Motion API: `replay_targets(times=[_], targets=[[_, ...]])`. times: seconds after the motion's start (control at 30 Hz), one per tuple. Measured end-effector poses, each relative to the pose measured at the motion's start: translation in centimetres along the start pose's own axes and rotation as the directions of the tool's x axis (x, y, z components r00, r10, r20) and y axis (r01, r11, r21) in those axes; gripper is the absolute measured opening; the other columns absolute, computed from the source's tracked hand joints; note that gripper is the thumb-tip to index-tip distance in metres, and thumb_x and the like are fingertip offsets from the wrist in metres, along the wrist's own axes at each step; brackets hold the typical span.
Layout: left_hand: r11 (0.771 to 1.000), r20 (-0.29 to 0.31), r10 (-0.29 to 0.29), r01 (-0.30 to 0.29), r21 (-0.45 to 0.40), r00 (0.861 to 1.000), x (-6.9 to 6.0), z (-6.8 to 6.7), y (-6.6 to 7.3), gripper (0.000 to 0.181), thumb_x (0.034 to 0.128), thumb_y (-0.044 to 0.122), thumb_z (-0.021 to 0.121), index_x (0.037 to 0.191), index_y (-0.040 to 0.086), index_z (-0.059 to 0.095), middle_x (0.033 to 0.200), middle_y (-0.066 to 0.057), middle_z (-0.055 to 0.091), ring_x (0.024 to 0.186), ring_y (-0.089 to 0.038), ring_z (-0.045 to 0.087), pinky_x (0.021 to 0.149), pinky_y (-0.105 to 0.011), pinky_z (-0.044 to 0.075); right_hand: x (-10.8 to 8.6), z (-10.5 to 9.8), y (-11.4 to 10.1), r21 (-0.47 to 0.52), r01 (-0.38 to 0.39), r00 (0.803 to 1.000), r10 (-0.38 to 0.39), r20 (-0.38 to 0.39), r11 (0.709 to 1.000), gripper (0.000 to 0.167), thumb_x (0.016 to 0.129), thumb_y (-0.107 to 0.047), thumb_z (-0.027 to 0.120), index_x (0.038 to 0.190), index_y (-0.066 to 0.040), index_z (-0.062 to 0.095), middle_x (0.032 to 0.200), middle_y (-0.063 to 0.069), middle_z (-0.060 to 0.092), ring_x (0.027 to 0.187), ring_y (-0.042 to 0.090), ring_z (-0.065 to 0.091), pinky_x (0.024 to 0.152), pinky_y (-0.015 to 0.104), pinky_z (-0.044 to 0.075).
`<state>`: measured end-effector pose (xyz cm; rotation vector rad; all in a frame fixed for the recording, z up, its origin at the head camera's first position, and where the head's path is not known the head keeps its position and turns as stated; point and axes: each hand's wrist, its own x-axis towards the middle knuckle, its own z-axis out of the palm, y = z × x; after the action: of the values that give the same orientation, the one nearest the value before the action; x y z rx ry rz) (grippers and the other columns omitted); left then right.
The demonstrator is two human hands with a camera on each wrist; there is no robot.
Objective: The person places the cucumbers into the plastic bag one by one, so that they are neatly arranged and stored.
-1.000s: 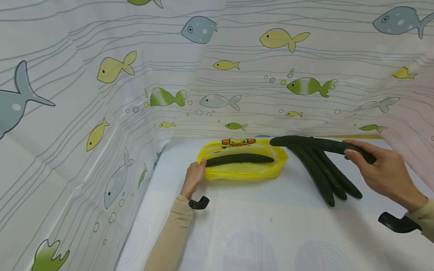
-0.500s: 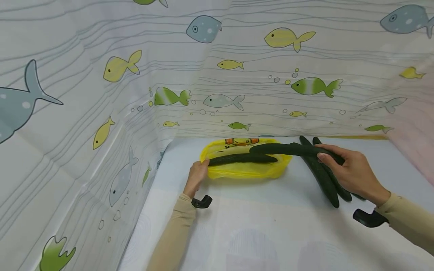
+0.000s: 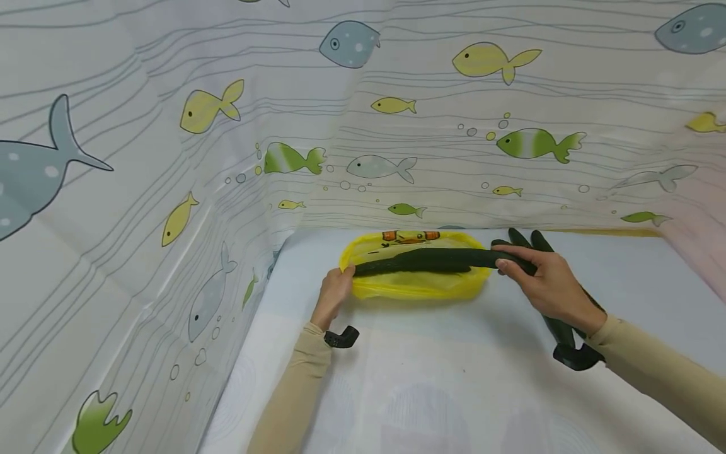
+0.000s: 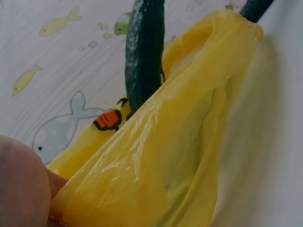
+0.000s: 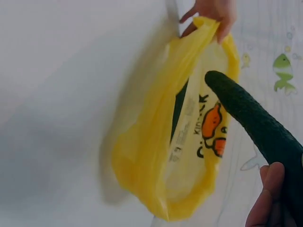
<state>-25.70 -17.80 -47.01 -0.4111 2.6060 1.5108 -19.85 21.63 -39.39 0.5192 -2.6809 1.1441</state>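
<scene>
Item: my left hand (image 3: 333, 293), fingers and thumb pinching the rim of the yellow bag (image 3: 420, 292) at its left end.

Item: my right hand (image 3: 558, 287), thumb and fingers closed round one end of the held cucumber (image 3: 454, 258), which points leftward over the bag's mouth. In the right wrist view its free tip shows in front of the printed wall (whether it touches the plastic, I cannot tell).

Item: the bag itself, thin and glossy, mouth spread, lying on the white table (image 3: 408, 372); orange-and-black cartoon print (image 5: 213, 128) and dark lettering on the wall.

Item: a second cucumber (image 3: 374, 268), inside the bag, lying lengthwise, its left end close to my left hand, partly hidden beneath the one I hold.

Item: a bunch of loose cucumbers (image 3: 560, 331) on the table to the bag's right, running under and behind my right hand; too covered for me to count.

Worn: beige sleeves (image 3: 289, 391) on both arms, a black wrist device (image 3: 342, 338) at each wrist.

Backdrop: pale curtain (image 3: 431, 135) with wavy lines and blue, green and yellow fish.
</scene>
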Motion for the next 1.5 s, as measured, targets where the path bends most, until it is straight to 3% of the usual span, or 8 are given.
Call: replay_targets(times=[0.13, 0.23, 0.3, 0.43, 0.63, 0.93, 1.17, 1.5], targets=[[1.0, 0.007, -0.017, 0.017, -0.004, 1.0, 0.0, 0.0, 0.1, 0.041, 0.1116, 0.043, 0.042, 0.088, 0.01, 0.05, 0.071, -0.002, 0.04, 0.058, -0.015, 0.032, 0.056, -0.031, 0.03, 0.5, 1.3, -0.1, 0.009, -0.02, 0.999, 0.019, 0.033, 1.0, 0.041, 0.108, -0.025, 0.064, 0.142, -0.003, 0.065, 0.114, 0.026, 0.076, 0.046, 0.005, 0.034, 0.042, 0.03, 0.028], [1.0, 0.011, -0.029, 0.029, 0.0, 1.0, 0.1, -0.1, -0.1, 0.042, 0.1116, 0.043, 0.041, 0.088, 0.01, 0.05, 0.071, -0.002, 0.04, 0.057, -0.015, 0.032, 0.055, -0.031, 0.03, 1.1, 2.2, -0.2, 0.021, -0.019, 0.998, 0.018, 0.062, 1.0, 0.042, 0.108, -0.024, 0.065, 0.142, -0.001, 0.064, 0.105, 0.023, 0.076, 0.047, 0.004, 0.032, 0.043, 0.029, 0.029], [0.999, 0.008, -0.035, 0.035, -0.001, 0.999, 0.1, -0.1, -0.1, 0.042, 0.1116, 0.043, 0.041, 0.088, 0.01, 0.05, 0.07, -0.002, 0.039, 0.057, -0.015, 0.032, 0.055, -0.031, 0.03, 1.6, 2.8, -0.2, 0.032, -0.012, 0.997, 0.01, 0.079, 0.999, 0.041, 0.108, -0.024, 0.065, 0.142, -0.002, 0.065, 0.1, 0.021, 0.075, 0.044, 0.006, 0.02, 0.043, 0.028, 0.027], [1.0, 0.006, -0.024, 0.024, -0.008, 1.0, 0.2, 0.0, -0.1, 0.041, 0.112, 0.041, 0.042, 0.088, 0.009, 0.05, 0.071, -0.002, 0.04, 0.057, -0.015, 0.031, 0.055, -0.031, 0.03, 2.6, 3.7, -0.1, 0.043, -0.005, 0.994, 0.0, 0.107, 0.999, 0.039, 0.108, -0.023, 0.065, 0.141, -0.003, 0.066, 0.115, 0.024, 0.075, 0.049, 0.01, 0.029, 0.047, 0.029, 0.029], [1.0, 0.003, -0.014, 0.014, -0.003, 1.0, 0.0, 0.2, 0.0, 0.041, 0.1125, 0.041, 0.041, 0.089, 0.009, 0.051, 0.07, -0.002, 0.04, 0.056, -0.015, 0.032, 0.056, -0.031, 0.03, 3.8, 5.1, -0.2, 0.034, -0.014, 0.989, 0.009, 0.147, 0.999, 0.04, 0.109, -0.027, 0.063, 0.14, -0.003, 0.067, 0.136, 0.025, 0.069, 0.085, 0.022, 0.057, 0.075, 0.035, 0.044], [0.999, -0.005, -0.025, 0.025, 0.027, 1.0, 0.0, 0.6, 0.1, 0.043, 0.1135, 0.04, 0.04, 0.087, 0.009, 0.052, 0.067, -0.002, 0.041, 0.054, -0.016, 0.033, 0.052, -0.03, 0.03, 5.1, 7.4, -0.3, 0.114, -0.063, 0.977, 0.039, 0.207, 0.991, 0.04, 0.108, -0.026, 0.065, 0.14, -0.002, 0.067, 0.116, 0.016, 0.077, 0.104, 0.029, 0.074, 0.088, 0.042, 0.058], [1.0, -0.011, -0.024, 0.025, 0.017, 1.0, -0.1, 0.5, 0.1, 0.042, 0.1131, 0.04, 0.04, 0.085, 0.01, 0.05, 0.068, -0.002, 0.04, 0.055, -0.016, 0.033, 0.054, -0.03, 0.031, 6.4, 8.5, -0.4, 0.117, -0.094, 0.969, 0.065, 0.236, 0.989, 0.042, 0.108, -0.03, 0.064, 0.142, -0.006, 0.066, 0.124, 0.017, 0.076, 0.118, 0.036, 0.071, 0.107, 0.059, 0.051], [1.0, -0.017, -0.024, 0.024, 0.009, 1.0, -0.4, 0.3, 0.2, 0.04, 0.1127, 0.039, 0.039, 0.089, 0.009, 0.05, 0.071, -0.003, 0.04, 0.056, -0.016, 0.034, 0.054, -0.03, 0.031, 8.2, 9.4, 0.8, 0.16, -0.192, 0.937, 0.132, 0.322, 0.968, 0.044, 0.11, -0.028, 0.061, 0.147, -0.006, 0.061, 0.138, 0.022, 0.067, 0.116, 0.034, 0.072, 0.11, 0.058, 0.05]])
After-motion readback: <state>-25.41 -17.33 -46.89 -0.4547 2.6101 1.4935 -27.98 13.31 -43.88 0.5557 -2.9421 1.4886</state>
